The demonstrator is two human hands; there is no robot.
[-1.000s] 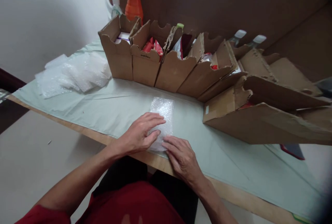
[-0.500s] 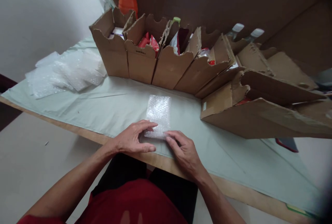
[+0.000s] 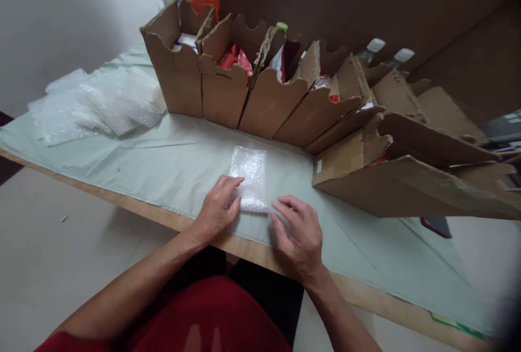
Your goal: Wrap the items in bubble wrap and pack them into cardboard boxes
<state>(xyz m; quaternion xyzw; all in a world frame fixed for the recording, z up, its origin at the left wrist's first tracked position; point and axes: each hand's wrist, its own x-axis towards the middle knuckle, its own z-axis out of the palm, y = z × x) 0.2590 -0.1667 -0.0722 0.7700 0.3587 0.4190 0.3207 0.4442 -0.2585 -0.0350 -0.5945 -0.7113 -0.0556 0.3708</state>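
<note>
A clear bubble wrap pouch (image 3: 250, 170) lies flat on the green cloth in front of me, its lower end slightly puffed. At its lower left edge rests my left hand (image 3: 217, 208), index fingertip on the plastic and thumb against the edge, with a gap between them. My right hand (image 3: 299, 232) is just off the pouch's lower right corner. Its fingers are curved and its thumb apart, with nothing between them.
Cardboard bins (image 3: 220, 91) with small packets stand in a curved row behind the pouch. An angled bin (image 3: 350, 162) reaches toward me on the right. Bubble wrap pouches (image 3: 101, 99) are heaped at left. The table's wooden edge (image 3: 171, 221) runs below my hands.
My right hand has come away from the pouch's lower corner to the right. My left thumb has moved up to the pouch's edge. The view has shifted slightly.
</note>
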